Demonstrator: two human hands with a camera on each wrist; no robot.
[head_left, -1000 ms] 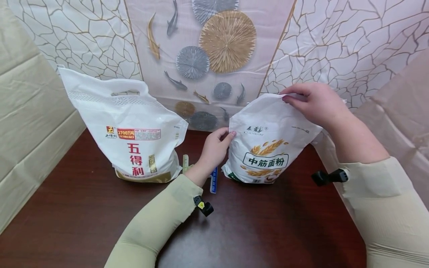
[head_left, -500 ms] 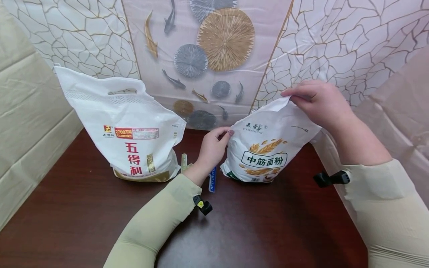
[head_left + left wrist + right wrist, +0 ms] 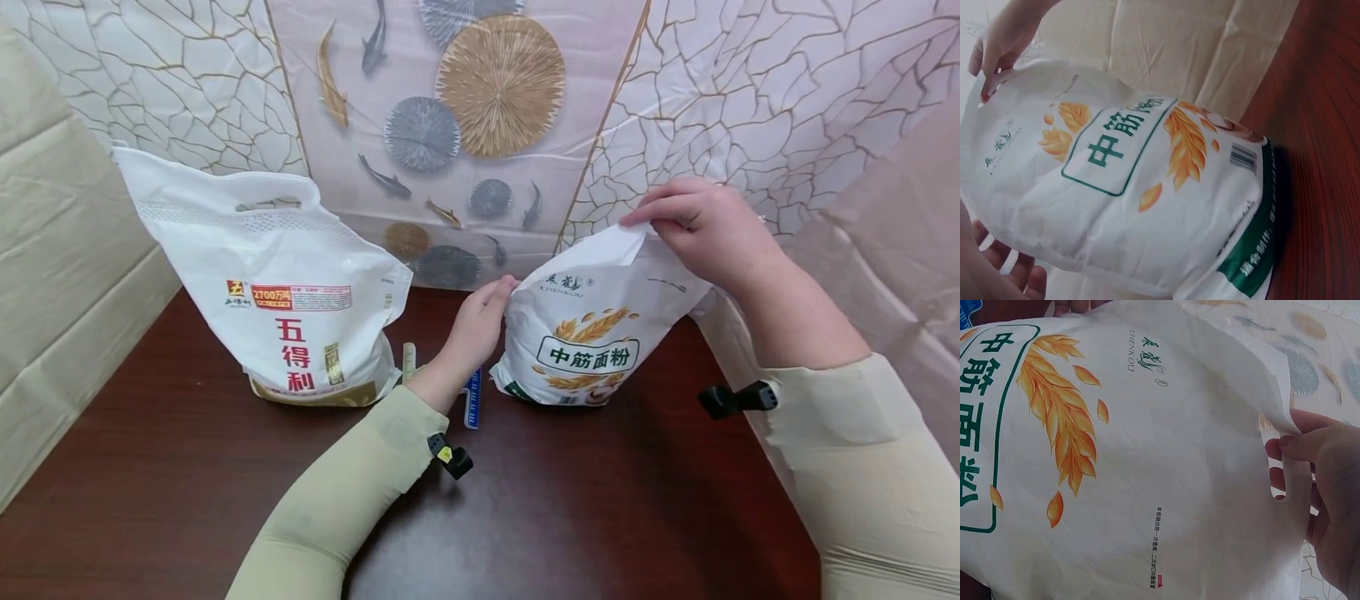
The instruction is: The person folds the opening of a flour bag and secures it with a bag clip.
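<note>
Flour bag (image 3: 588, 354), pinched by right hand (image 3: 708, 227), shows handle slot (image 3: 1277, 464) only from right wrist, left hand's (image 3: 476, 325) grip unclear.

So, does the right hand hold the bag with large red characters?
No, the right hand grips the top of the bag with printed wheat.

"Where are we looking?"
"Into a draped booth: wrinkled, fish-printed pale sheeting (image 3: 480, 125) is hanging far, creased beige sheeting (image 3: 67, 275) is lining left and right, enclosing a dark red-brown table (image 3: 555, 492)."
</note>
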